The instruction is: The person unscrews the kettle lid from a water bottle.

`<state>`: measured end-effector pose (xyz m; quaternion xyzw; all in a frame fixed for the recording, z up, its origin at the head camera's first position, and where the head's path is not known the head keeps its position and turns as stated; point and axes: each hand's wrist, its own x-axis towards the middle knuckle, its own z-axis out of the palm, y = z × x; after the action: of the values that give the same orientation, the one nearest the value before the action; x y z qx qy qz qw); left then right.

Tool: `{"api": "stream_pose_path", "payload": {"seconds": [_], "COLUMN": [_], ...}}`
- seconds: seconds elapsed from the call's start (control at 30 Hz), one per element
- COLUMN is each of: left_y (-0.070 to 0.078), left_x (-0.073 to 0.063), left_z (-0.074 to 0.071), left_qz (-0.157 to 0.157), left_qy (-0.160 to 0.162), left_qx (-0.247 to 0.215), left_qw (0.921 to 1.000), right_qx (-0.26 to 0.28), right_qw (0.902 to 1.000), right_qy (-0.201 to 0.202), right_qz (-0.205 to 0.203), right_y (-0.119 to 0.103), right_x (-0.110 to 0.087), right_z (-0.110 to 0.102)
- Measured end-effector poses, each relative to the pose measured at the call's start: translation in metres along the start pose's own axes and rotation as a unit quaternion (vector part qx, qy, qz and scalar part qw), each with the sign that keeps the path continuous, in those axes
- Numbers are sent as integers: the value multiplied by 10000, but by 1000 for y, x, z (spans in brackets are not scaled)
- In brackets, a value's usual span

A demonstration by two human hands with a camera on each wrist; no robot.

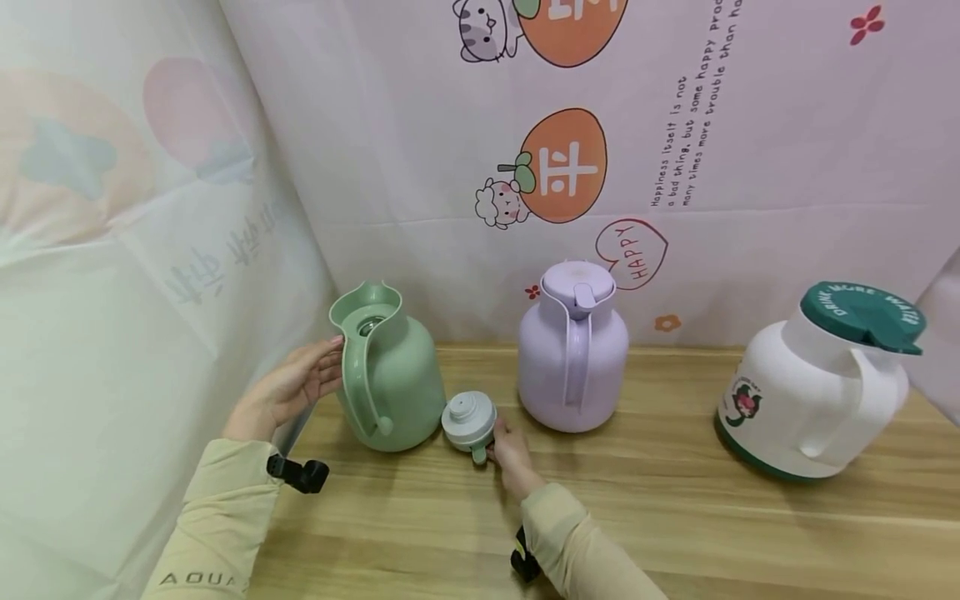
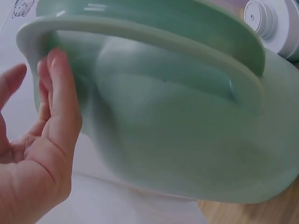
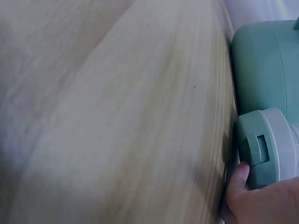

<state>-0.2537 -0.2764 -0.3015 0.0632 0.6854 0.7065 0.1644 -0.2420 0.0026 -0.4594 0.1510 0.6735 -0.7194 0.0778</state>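
Note:
A green thermos jug (image 1: 408, 379) stands without its lid on the left, its mouth uncovered and its handle (image 1: 358, 383) towards me. My left hand (image 1: 306, 379) is at its left side, fingers fairly straight by the handle's upper end; the left wrist view shows this hand (image 2: 44, 126) with the thumb apart. Beside the jug's base, the green-and-white lid (image 1: 468, 418) lies upside down on the table. My right hand (image 1: 513, 454) grips the lid's right edge near its lever tab (image 1: 479, 455). In the right wrist view the thumb (image 3: 239, 179) touches the lid; the other fingers are mostly hidden.
A lilac thermos jug (image 1: 573, 358) with its lid on stands right of the green lid. Farther right is a white jug (image 1: 810, 400) with a dark green lid. The wooden table (image 1: 420, 525) meets a printed cloth (image 1: 420, 167) at the back and left.

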Motion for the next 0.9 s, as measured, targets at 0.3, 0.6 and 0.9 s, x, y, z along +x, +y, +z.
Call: {"api": "stream_pose_path", "payload": {"seconds": [0.3,0.6,0.9], "left_y": [6,19,32], "left_x": [-4,-7,-16], "left_z": [11,28,51], "left_qz": [392,905,1614], "left_qy": [695,1243,836], "left_qx": [-1609,-2517,-2912], "left_qw": [9837,9555,9392], "right_qx": [-47,-225,-1518], "right_qw": [9996,9995,9868], "right_qy": [178,116,81], "right_qz": [-222,-184,-556], "right_y": [0,-2,-18], "right_x": [2,0,0], "right_z": [-2,-3,-12]}}
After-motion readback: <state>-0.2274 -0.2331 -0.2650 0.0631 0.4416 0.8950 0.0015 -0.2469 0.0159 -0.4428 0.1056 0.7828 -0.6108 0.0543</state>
